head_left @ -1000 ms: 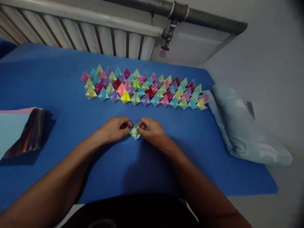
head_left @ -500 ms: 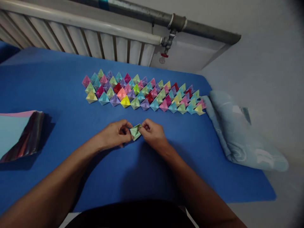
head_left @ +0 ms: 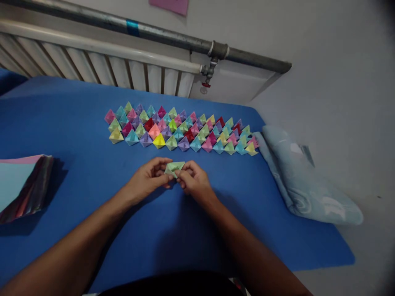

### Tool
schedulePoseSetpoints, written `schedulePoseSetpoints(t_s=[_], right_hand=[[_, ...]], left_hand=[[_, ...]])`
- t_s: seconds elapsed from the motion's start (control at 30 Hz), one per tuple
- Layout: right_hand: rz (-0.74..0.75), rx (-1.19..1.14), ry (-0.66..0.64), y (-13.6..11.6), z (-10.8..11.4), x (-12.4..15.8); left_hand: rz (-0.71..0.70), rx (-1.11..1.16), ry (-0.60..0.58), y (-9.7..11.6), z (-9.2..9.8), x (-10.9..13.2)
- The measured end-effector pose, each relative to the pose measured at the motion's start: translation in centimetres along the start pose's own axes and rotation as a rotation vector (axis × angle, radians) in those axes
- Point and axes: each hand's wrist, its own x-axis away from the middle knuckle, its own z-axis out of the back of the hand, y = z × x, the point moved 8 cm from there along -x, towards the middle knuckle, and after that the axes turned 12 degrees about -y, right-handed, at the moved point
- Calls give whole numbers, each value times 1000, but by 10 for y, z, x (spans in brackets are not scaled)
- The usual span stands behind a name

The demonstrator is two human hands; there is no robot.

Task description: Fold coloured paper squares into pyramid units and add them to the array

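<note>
Between my two hands is a small light-green origami paper boat (head_left: 174, 167), held a little above the blue table (head_left: 129, 242). My left hand (head_left: 152, 174) pinches its left end between thumb and fingers. On the other side, my right hand (head_left: 193, 176) grips the right end, its thumb pressed against the near side. Beyond my hands, several rows of folded paper boats (head_left: 159, 141) in many colours stand close together.
A thick stack of coloured paper (head_left: 18, 181) lies at the left edge. To the right rests a folded light-blue blanket (head_left: 296, 176). Along the back run a white radiator (head_left: 117, 68), a metal pipe (head_left: 173, 39) and a red-handled valve (head_left: 206, 84).
My fingers have shifted on the green boat, which is now turned and looks wider and flatter. The right thumb has moved to its near side. The camera view has tilted up slightly.
</note>
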Motion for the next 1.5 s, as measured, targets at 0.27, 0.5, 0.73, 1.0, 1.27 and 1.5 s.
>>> schedulePoseSetpoints(t_s=[0.27,0.5,0.73,1.0,1.27,1.5], right_hand=[[177,-170,4,-15,22,2],[268,5,-72,-21,9,7],[376,332,49,-31,5,17],[332,359,-18,-32,-2,18],[40,81,-46,-2,1,-1],[-21,62,-100,2,-3,-2]], left_hand=[[85,146,-93,8,1,3],[108,183,-129,5,-3,4],[47,127,-4,6,1,1],[35,-101,74,10,10,2],[15,-411,21,2,6,2],[4,-594,10,2,-3,3]])
